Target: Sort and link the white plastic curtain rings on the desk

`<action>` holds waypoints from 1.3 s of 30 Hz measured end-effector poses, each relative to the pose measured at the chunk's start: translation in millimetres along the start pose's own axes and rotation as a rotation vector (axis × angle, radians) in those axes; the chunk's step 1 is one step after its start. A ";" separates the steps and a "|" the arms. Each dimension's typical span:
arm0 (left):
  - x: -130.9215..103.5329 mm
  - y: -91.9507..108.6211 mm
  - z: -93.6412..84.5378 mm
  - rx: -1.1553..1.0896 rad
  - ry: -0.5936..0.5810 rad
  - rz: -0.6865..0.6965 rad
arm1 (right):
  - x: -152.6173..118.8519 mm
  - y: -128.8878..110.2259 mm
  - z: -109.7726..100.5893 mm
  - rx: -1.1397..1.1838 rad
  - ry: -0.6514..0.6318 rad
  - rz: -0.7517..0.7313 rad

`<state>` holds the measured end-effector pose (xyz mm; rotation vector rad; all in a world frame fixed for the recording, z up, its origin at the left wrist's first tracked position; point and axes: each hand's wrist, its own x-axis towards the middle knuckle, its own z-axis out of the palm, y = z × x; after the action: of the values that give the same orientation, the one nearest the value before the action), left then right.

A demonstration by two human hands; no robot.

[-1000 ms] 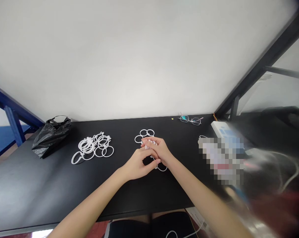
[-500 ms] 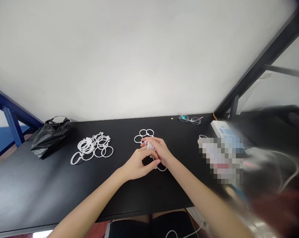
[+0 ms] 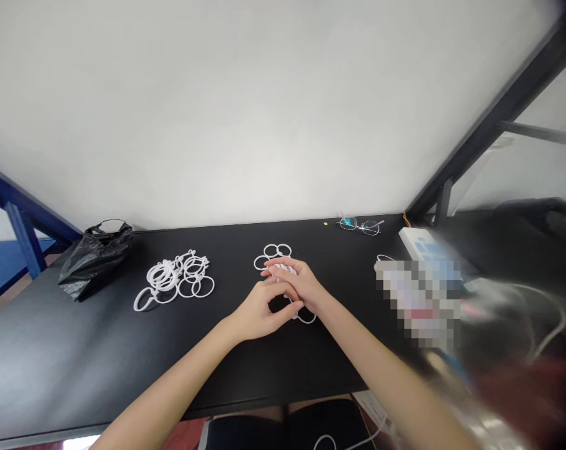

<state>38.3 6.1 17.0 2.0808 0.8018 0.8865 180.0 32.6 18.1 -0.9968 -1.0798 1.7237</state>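
Note:
My left hand (image 3: 267, 309) and my right hand (image 3: 307, 286) meet over the middle of the black table. Gathered between their fingers is a bunch of white rings (image 3: 285, 269), mostly covered by the hands. The left fingers curl under the bunch, with the thumb reaching toward the right wrist. Right-hand fingers lie closed over the top. Several loose white rings (image 3: 271, 250) rest just beyond the fingertips. Another white ring (image 3: 307, 322) shows below the right wrist. To the left lies a pile of white rings with small eyelets (image 3: 163, 275).
A black plastic bag (image 3: 95, 256) sits at the back left. Eyeglasses (image 3: 360, 225) lie near the wall at the right. Beyond my right arm are a white box (image 3: 412, 240), a blurred-out item and a white cable (image 3: 561, 312). Metal struts (image 3: 493, 119) slope up at the sides.
My right fingers have shifted slightly across the bunch of white rings, and the rings between the fingers sit a little differently. The left hand has stayed in place.

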 end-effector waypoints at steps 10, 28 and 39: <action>-0.6 -1.3 -0.7 0.000 -0.027 -0.010 | 1.6 4.1 1.1 0.070 0.056 0.015; 1.3 -1.1 -1.2 -0.030 -0.072 -0.013 | 1.1 6.2 1.9 -0.023 0.097 -0.031; 1.1 -3.4 3.0 0.081 -0.029 0.032 | 3.5 8.1 1.1 -0.014 0.107 -0.054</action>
<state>40.4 7.6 13.2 2.1776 0.8027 0.8515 175.8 33.4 10.2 -1.0473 -1.0424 1.6035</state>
